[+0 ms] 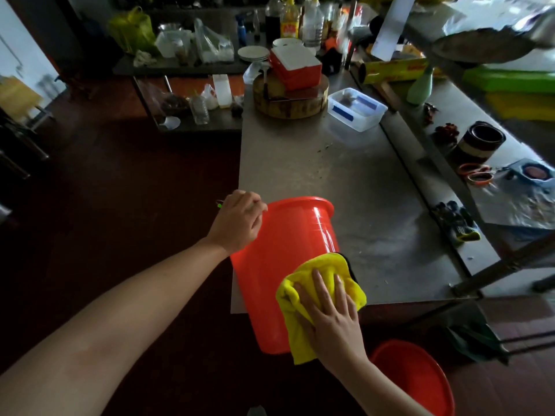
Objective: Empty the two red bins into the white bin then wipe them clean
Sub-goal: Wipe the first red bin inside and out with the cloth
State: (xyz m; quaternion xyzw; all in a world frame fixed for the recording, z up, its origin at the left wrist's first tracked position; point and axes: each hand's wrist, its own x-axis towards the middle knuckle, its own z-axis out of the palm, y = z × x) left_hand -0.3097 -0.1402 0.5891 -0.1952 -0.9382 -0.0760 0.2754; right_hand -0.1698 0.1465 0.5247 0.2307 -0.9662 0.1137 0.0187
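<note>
A red bin lies tilted on its side at the near corner of the steel table, its rim pointing away from me. My left hand grips the bin's upper side near the rim, fingers curled over it. My right hand presses a yellow cloth flat against the bin's outer wall near its base, fingers straight. A second red bin stands on the floor at the lower right, only partly in view. No white bin shows.
On the table's far end sit a clear plastic box, a round wooden block and a red-and-white container. A side shelf on the right holds gloves, scissors and a dark roll. Dark floor lies to the left.
</note>
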